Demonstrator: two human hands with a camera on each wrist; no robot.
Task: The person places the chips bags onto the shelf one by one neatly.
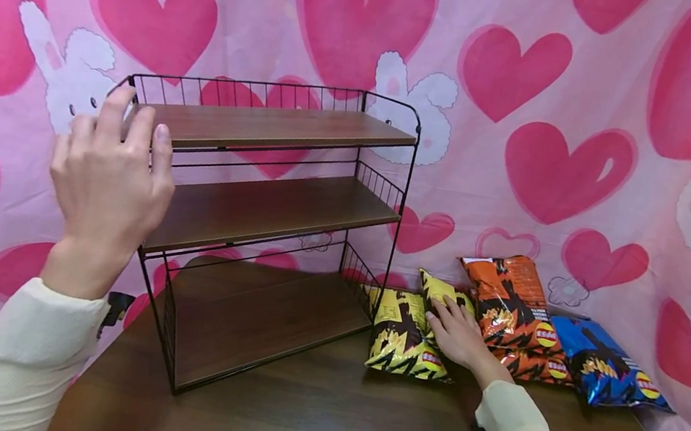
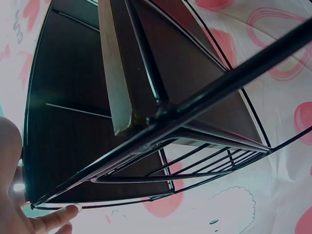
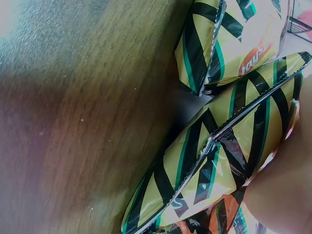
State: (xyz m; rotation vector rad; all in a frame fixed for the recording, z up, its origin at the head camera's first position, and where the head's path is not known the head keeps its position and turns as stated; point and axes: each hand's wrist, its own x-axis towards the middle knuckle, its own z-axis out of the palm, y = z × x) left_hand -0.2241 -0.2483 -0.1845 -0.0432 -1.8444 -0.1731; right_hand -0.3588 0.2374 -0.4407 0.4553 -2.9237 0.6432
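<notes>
A three-tier wire rack with dark wooden shelves [image 1: 285, 127] stands on the left of the table. My left hand [image 1: 111, 174] is raised at its upper left corner, fingers extended; in the left wrist view, fingertips [image 2: 53, 218] lie beside the rack's black wire frame [image 2: 165, 119]. Whether they touch it I cannot tell. My right hand [image 1: 457, 332] rests on a yellow chip bag [image 1: 431, 285], fingers laid forward over it. That bag's striped back and seam [image 3: 209, 151] show in the right wrist view, with my fingers mostly hidden. Another yellow chip bag [image 1: 404, 340] lies left of it, against the rack.
Right of my right hand, an orange chip bag [image 1: 507, 302] leans over another orange bag [image 1: 535, 366]. A blue chip bag [image 1: 608, 363] lies at the far right. Behind everything hangs a pink cloth [image 1: 464, 13] with hearts and rabbits. The brown tabletop [image 1: 306, 414] extends in front.
</notes>
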